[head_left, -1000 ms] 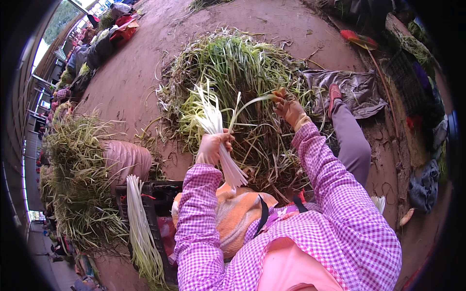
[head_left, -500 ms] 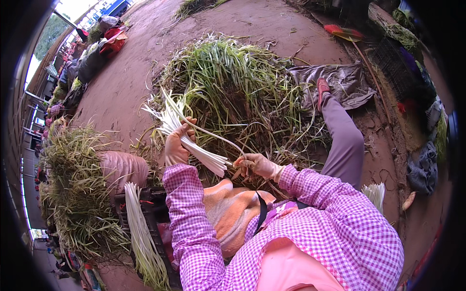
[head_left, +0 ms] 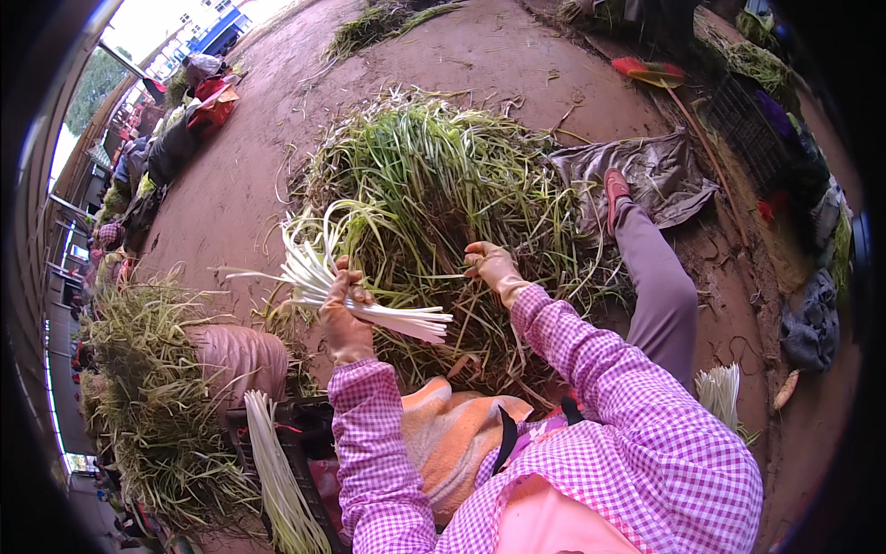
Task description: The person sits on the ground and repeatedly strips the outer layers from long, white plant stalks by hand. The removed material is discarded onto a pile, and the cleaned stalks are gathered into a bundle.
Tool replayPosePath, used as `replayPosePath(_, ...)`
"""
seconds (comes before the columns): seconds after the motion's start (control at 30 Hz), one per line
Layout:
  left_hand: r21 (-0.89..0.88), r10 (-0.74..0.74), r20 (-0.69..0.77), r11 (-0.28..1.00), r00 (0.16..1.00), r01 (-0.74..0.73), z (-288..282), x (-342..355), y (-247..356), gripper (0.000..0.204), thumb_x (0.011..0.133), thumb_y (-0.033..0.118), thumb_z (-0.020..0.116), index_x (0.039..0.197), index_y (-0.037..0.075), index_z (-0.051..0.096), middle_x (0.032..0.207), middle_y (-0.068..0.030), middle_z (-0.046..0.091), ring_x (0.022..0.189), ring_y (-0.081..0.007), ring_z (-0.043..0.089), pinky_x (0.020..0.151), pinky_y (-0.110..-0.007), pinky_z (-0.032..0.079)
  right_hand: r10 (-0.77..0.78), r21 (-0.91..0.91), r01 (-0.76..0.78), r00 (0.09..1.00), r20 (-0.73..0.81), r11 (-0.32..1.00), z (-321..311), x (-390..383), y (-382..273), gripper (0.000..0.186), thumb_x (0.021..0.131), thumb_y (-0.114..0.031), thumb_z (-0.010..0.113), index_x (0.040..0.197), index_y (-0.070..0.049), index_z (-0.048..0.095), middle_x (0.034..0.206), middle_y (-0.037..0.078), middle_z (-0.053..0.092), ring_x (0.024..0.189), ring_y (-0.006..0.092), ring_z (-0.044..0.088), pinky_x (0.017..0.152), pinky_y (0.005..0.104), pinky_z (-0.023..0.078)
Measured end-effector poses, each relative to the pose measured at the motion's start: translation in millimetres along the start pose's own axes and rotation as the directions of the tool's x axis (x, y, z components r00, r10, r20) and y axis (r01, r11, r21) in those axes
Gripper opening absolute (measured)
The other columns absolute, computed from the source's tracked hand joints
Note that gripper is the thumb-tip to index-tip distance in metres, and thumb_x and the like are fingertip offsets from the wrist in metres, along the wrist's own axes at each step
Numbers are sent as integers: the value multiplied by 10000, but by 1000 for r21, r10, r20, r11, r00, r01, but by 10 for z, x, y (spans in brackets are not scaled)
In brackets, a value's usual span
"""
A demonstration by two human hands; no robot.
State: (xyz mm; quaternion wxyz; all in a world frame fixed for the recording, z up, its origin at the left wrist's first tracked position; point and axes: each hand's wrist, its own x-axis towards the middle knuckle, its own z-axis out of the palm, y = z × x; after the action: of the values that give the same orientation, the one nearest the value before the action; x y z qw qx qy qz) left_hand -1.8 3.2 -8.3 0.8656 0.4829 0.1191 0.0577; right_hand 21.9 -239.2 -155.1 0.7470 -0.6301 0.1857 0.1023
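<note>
My left hand (head_left: 347, 325) is closed round a bundle of long white stalks (head_left: 406, 319). Their cut-looking ends point right, and the pale green tops fan out to the left. One stalk sticks out further left than the others. Over the heap of green leafy stalks (head_left: 415, 166), my right hand (head_left: 495, 266) is held with its fingers bent together. Whatever may be between those fingers is too small to make out. The right hand is apart from the bundle.
An orange-and-white towel (head_left: 452, 429) lies over my lap. At my left, a dark crate (head_left: 305, 429) bears more white stalks (head_left: 277, 471), beside a leafy pile (head_left: 157, 397). A grey sheet (head_left: 660, 175) lies under my foot. Another white bundle (head_left: 720, 392) stands at right.
My right hand has moved up and away from the bundle, out over the heap. My left hand has shifted slightly lower, and the bundle now lies flatter.
</note>
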Motion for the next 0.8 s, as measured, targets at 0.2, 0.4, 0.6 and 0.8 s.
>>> replayPosePath(0.2,-323,-347,110,874,931,363,48,168,-227,328,924,27,539,1244,-47,523,992,-187,698,608,-95,628,573,-253,556,123,-857,-134,989,-83,498,-38,751,102,431,874,-421,652,1122,-70,678,1140,171,656,1093,344,613,926,417,491)
replayPosePath(0.4,-213,-319,10,925,948,314,101,197,-293,322,884,-19,525,1202,-66,537,978,-165,692,642,-108,641,600,-240,578,-17,-916,-68,997,-81,395,-67,701,106,373,861,-340,664,1101,-55,646,1043,179,673,999,350,635,880,420,499)
replayPosePath(0.6,-90,-372,18,924,928,372,60,153,-216,318,891,-29,490,1201,-2,557,965,-125,697,588,-92,565,526,-251,500,-752,-451,653,656,-64,608,-122,130,-68,252,879,-110,646,1121,-38,644,969,127,707,792,212,694,685,286,569)
replayPosePath(0.8,86,-346,33,936,938,342,117,68,-125,210,947,126,576,1106,0,630,821,-84,669,506,-85,516,453,-253,482,-287,243,214,903,320,946,-136,-452,-492,225,969,-112,545,1174,-62,624,876,19,685,720,73,634,575,205,506)
